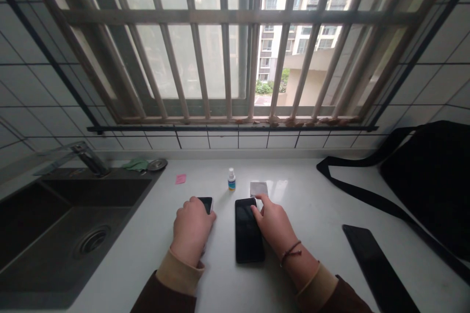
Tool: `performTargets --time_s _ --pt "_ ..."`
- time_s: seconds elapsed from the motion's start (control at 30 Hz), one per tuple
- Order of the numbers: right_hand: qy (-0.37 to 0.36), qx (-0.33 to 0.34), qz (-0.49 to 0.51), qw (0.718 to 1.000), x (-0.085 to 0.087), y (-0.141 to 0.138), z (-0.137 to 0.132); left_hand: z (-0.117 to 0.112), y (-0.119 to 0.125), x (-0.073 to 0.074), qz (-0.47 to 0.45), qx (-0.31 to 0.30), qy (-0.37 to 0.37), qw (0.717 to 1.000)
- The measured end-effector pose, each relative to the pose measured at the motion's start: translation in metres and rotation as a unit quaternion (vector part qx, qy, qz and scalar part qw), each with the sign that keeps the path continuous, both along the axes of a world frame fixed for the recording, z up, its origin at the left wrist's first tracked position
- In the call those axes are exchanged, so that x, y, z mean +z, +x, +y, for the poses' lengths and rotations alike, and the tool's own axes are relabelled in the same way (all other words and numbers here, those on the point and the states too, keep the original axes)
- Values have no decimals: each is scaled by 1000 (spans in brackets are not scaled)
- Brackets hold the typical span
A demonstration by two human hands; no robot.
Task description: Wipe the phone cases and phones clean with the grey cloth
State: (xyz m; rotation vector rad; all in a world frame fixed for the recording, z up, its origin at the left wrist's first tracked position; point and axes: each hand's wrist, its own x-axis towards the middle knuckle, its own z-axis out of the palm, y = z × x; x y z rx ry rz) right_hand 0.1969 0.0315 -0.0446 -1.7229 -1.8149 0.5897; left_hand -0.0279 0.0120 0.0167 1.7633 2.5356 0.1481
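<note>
My left hand (191, 227) lies closed over a small dark phone (206, 203) on the white counter, covering most of it. A larger black phone (248, 232) lies flat between my hands. My right hand (273, 222) rests at the upper right corner of that phone, its thumb on the screen edge and its index finger stretched toward a small grey cloth (259, 188). A little white bottle with a blue label (231, 179) stands upright just behind the phones.
A dark sink (66, 234) with a faucet (86, 155) fills the left. A pink slip (180, 179) lies near it. A black bag with a long strap (429, 176) sits at the right, and another dark phone (378, 266) lies near the front right. A barred window rises behind.
</note>
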Motion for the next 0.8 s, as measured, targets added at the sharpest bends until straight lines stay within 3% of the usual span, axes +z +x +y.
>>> performTargets --time_s 0.13,0.33,0.43,0.57,0.8 --pt "1 -8 -31 999 0 0 0 1 3 -1 -13 -28 22 999" --pt "24 -12 -45 999 14 1 -5 2 13 -6 -104 -98 156 977" --pt "50 16 41 998 24 0 -10 -3 26 -8 -220 -174 197 939" --pt "-30 91 213 972 24 -8 -14 -13 45 -10 -327 -267 192 886" --pt "-77 75 304 947 20 -8 -12 -14 47 -8 -396 -249 195 862"
